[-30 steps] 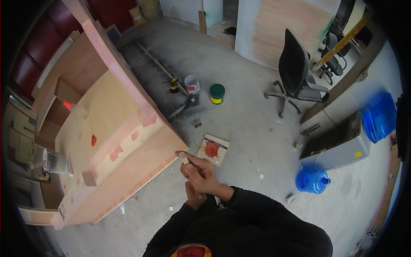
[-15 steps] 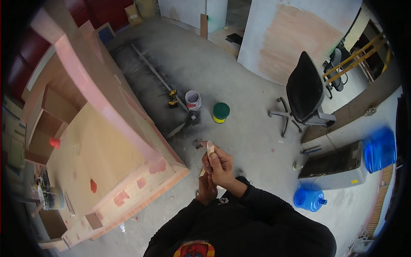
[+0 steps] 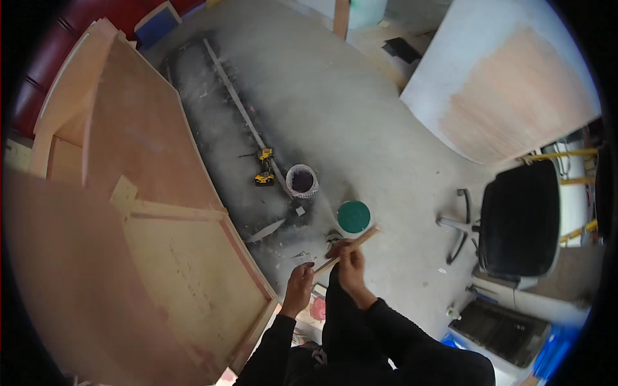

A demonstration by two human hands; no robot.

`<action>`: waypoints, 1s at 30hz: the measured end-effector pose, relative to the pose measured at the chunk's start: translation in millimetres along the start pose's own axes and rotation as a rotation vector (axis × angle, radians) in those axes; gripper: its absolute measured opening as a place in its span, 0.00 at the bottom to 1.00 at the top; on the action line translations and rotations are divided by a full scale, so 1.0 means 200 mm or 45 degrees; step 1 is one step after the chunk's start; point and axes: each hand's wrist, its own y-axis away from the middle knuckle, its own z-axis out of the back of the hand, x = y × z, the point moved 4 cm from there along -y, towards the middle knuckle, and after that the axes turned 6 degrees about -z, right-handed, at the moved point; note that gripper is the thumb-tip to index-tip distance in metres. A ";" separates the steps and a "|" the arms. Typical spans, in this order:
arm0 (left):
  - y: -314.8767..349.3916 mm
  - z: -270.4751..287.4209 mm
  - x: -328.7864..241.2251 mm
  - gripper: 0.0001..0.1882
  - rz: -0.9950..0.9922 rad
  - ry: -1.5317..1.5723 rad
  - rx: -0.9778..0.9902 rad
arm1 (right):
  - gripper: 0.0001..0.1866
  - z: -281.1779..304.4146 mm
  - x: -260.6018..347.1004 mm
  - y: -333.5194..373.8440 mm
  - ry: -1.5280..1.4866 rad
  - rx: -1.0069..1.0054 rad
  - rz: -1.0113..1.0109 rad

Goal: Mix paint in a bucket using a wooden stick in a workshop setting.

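Pale wood is what we have in hand: a thin, flat wooden stick that runs slantwise from our left hand up to a free tip just below the round green lid on the grey concrete floor. Our right hand is wrapped around the stick's middle, fingers closed on it. Our left hand sits at the lower end with its fingers curled, but we cannot tell whether they truly pinch the stick or a small pale scrap beside it.

Both hands hang above the floor, just right of the corner of the large plywood cabinet carcass lying on its side. Further off stand a white bucket with a dark inside, a yellow-and-black cordless drill touching a long metal rail, and, well to our right, a black office chair.

To handle the stick well, we judge it best to keep the right hand as the firm anchor and let the left do the fine work at the end, since so thin a strip could flex or snap under a hard squeeze. Patches of reddish filler seem to lie below our wrists, so we should keep our dark sleeves clear of them.
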 end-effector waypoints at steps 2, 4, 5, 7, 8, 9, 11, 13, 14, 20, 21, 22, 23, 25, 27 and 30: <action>-0.28 -0.11 0.26 0.20 0.479 0.400 -0.073 | 0.12 0.24 -0.03 -0.36 0.180 -0.132 0.020; -0.45 -0.21 0.54 0.15 1.105 1.033 -0.278 | 0.11 0.46 -0.07 -0.61 0.354 -0.197 0.012; -0.56 -0.16 0.61 0.15 1.081 1.006 -0.327 | 0.11 0.50 -0.02 -0.70 0.340 -0.166 0.072; -0.69 -0.18 0.94 0.13 1.273 1.027 -0.552 | 0.11 0.68 -0.09 -0.82 0.535 -0.198 -0.070; -0.75 -0.20 1.07 0.13 1.299 1.023 -0.570 | 0.10 0.78 -0.15 -0.86 0.575 -0.216 -0.149; -0.82 -0.23 1.18 0.12 1.325 0.921 -0.480 | 0.10 0.89 -0.20 -0.86 0.626 -0.241 -0.228; -0.98 -0.30 1.35 0.11 1.361 0.829 -0.400 | 0.10 1.09 -0.32 -0.84 0.750 -0.288 -0.356; -1.10 -0.37 1.49 0.11 1.378 0.866 -0.387 | 0.11 1.25 -0.42 -0.81 0.919 -0.384 -0.498; -1.15 -0.40 1.54 0.11 1.393 0.871 -0.397 | 0.11 1.31 -0.47 -0.79 0.930 -0.376 -0.511; -1.26 -0.55 1.91 0.11 1.433 0.843 -0.329 | 0.14 1.62 -0.80 -0.53 1.104 -0.418 -0.912; -1.29 -0.62 1.93 0.11 1.473 0.921 -0.364 | 0.14 1.67 -0.81 -0.47 1.128 -0.445 -0.965; -1.29 -0.65 1.96 0.11 1.511 0.983 -0.422 | 0.14 1.68 -0.83 -0.43 1.061 -0.498 -1.047; -1.31 -0.67 1.99 0.11 1.523 0.993 -0.427 | 0.16 1.68 -0.83 -0.39 1.011 -0.543 -1.027; -1.34 -0.74 2.04 0.10 1.429 1.261 -0.619 | 0.15 1.70 -0.83 -0.33 1.023 -0.578 -1.105; -1.36 -0.81 2.07 0.10 1.409 1.310 -0.659 | 0.15 1.72 -0.80 -0.30 1.129 -0.529 -1.144; -1.37 -0.85 2.08 0.10 1.314 1.377 -0.775 | 0.13 1.74 -0.75 -0.27 1.044 -0.544 -1.224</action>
